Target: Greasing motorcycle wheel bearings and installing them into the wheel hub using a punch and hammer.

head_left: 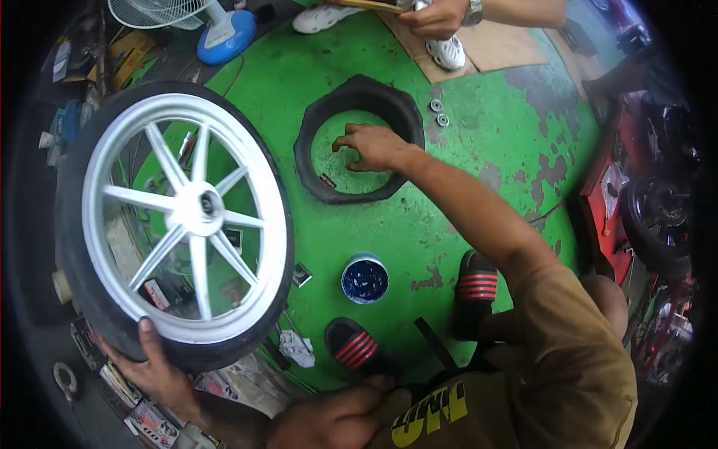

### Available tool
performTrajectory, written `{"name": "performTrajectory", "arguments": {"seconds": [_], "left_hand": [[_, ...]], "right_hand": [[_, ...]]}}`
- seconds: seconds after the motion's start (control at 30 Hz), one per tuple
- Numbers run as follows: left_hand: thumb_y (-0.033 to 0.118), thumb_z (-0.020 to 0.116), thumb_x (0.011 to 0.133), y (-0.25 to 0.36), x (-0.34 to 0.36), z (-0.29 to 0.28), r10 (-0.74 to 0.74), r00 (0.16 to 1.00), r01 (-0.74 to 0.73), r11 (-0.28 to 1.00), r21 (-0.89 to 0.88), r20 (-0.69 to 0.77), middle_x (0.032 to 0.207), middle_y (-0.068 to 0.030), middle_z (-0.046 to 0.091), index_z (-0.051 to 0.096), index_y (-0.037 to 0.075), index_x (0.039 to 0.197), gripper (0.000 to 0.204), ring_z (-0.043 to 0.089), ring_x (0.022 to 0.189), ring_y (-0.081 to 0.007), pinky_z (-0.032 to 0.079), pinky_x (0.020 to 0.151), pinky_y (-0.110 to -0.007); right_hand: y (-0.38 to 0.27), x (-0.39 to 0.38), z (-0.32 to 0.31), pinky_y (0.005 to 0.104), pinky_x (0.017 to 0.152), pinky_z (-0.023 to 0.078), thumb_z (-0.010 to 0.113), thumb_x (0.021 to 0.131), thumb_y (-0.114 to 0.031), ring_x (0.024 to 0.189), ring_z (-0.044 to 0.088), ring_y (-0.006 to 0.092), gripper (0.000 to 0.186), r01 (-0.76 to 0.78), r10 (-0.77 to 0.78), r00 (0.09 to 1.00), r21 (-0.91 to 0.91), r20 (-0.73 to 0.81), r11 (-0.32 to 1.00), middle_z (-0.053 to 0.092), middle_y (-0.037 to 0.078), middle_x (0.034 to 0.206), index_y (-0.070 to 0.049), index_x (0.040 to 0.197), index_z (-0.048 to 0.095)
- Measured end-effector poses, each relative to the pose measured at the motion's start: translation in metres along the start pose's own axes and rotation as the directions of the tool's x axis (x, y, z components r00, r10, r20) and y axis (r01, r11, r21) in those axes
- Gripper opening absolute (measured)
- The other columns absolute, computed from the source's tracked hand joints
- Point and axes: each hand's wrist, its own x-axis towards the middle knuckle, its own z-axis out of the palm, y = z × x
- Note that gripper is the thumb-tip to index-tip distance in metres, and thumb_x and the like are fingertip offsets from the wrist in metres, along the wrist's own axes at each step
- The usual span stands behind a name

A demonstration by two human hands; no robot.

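Note:
My left hand (163, 376) grips the lower edge of a motorcycle wheel (200, 206) with white spokes and a black tyre, thumb on its near face. The wheel is held up at the left, its bearing hub facing me. My right hand (372, 148) reaches over a black rubber ring (310, 176) with a many-sided outline, lying on the floor. Its fingers are bent and apart, with nothing seen between them. Inside the ring, below that hand, lies a small dark piece (327, 180). Two small round bearings (442, 120) lie just right of the ring.
A tin of dark blue paste (365, 280) stands on the green floor (404, 232) before my sandalled feet. A crumpled white rag (297, 348) lies near the left sandal. Another person's hand (437, 19) shows at the top, a blue-based fan (226, 36) at upper left, red parts (598, 202) at right.

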Motion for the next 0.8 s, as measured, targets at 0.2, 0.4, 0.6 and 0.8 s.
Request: {"name": "performTrajectory", "arguments": {"seconds": [0.2,0.4,0.6,0.8], "left_hand": [[0.021,0.067,0.096,-0.006,0.002,0.024,0.001,0.999,0.007,0.991,0.137,-0.054,0.149,-0.0229,0.039,0.024,-0.002,0.153,0.074,0.041,0.134,-0.0306,0.028,0.115,-0.041],[0.028,0.068,0.095,-0.028,0.013,0.023,0.070,0.998,-0.066,0.958,0.279,-0.005,0.148,-0.0234,0.040,0.024,-0.004,0.152,0.079,0.044,0.132,-0.0301,0.031,0.113,-0.041],[0.030,0.068,0.095,-0.035,0.013,0.021,-0.011,0.995,0.034,0.970,0.243,-0.099,0.150,-0.0229,0.038,0.028,-0.002,0.152,0.077,0.043,0.133,-0.0307,0.030,0.113,-0.042],[0.034,0.068,0.093,-0.047,-0.001,0.005,0.080,0.994,-0.052,0.944,0.326,-0.073,0.150,-0.0224,0.038,0.025,-0.006,0.151,0.082,0.043,0.134,-0.0330,0.031,0.114,-0.044]], "right_hand": [[0.021,0.036,0.045,0.0465,0.089,0.052,0.085,0.066,-0.032,0.112,0.060,0.0328,0.070,0.113,-0.082,0.964,-0.109,0.254,0.988,0.058,0.011,0.118,-0.020,0.130,0.058],[0.019,0.040,0.069,0.0477,0.086,0.054,0.081,0.070,-0.033,0.107,0.062,0.0345,0.059,0.123,-0.121,0.979,-0.002,0.166,0.992,0.058,0.014,0.117,-0.021,0.125,0.062],[0.022,0.043,0.079,0.0471,0.080,0.055,0.076,0.072,-0.031,0.101,0.063,0.0334,0.042,0.195,-0.194,0.976,-0.006,0.098,0.981,0.057,0.013,0.108,-0.021,0.112,0.068],[0.023,0.033,0.034,0.0460,0.079,0.054,0.076,0.070,-0.033,0.100,0.061,0.0338,0.049,0.207,-0.206,0.978,-0.062,0.027,0.976,0.056,0.014,0.105,-0.016,0.115,0.063]]}}
